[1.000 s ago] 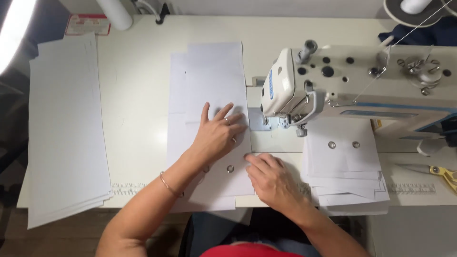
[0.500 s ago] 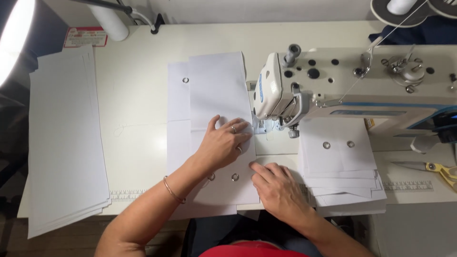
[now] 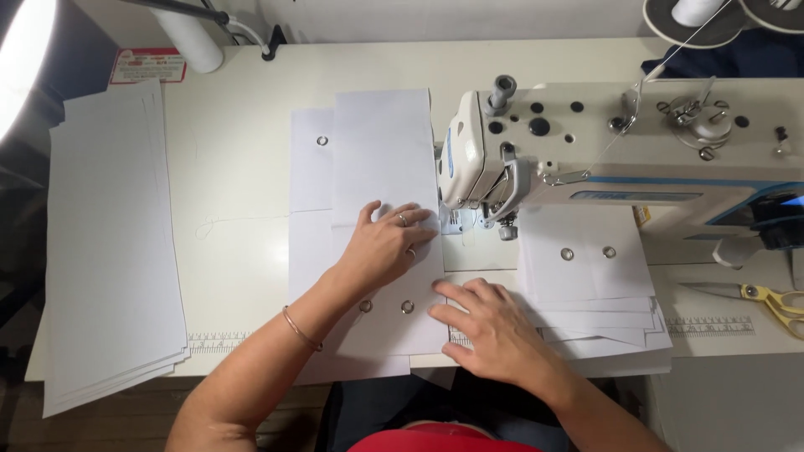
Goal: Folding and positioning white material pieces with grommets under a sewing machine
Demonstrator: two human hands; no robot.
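Note:
My left hand [image 3: 383, 247] lies flat, fingers spread, on a long white fabric panel [image 3: 381, 151] with metal eyelets. Its fingertips sit just left of the needle area of the white sewing machine [image 3: 620, 142]. My right hand [image 3: 490, 322] rests palm down on the near edge of the same panel, next to two eyelets [image 3: 387, 306]. The panel lies over another white piece with an eyelet [image 3: 322, 141] at its far left corner. Neither hand grips anything.
A stack of white panels with two eyelets [image 3: 586, 276] lies under the machine arm on the right. A large pile of white sheets [image 3: 109, 243] fills the left of the table [image 3: 234, 192]. Yellow-handled scissors [image 3: 766, 297] lie far right. A lamp [image 3: 21, 59] shines at top left.
The white panel has slid away from me, further along beside the needle. My left hand moved forward with it; my right hand stayed at the near edge.

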